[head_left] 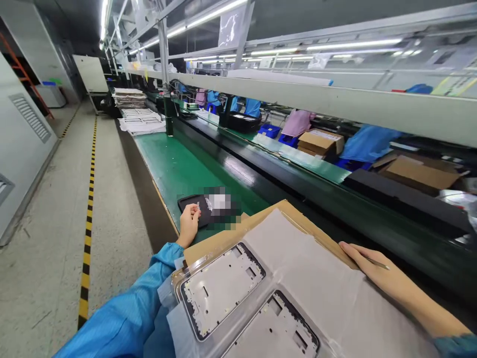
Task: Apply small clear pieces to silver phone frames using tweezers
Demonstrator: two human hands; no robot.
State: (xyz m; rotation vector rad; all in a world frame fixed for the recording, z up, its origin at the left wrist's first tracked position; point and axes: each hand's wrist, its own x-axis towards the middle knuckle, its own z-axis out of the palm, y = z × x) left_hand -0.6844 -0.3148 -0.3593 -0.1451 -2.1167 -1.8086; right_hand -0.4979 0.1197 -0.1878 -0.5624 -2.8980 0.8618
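My left hand lies at the near edge of a black rectangular pad on the green bench mat, its fingers curled. Part of the pad is hidden by a pixelated patch. My right hand rests on a grey sheet, pinching a thin dark stylus. Below it, a clear plastic tray holds two metal phone mid-frames with black rims, the lower one cut off by the picture edge. Brown cardboard lies under the sheet and tray.
A black rail runs along the bench. Beyond it stand cardboard boxes, blue bins and people in blue and pink smocks. Paper stacks sit at the far end. A yellow-and-black taped floor line runs left.
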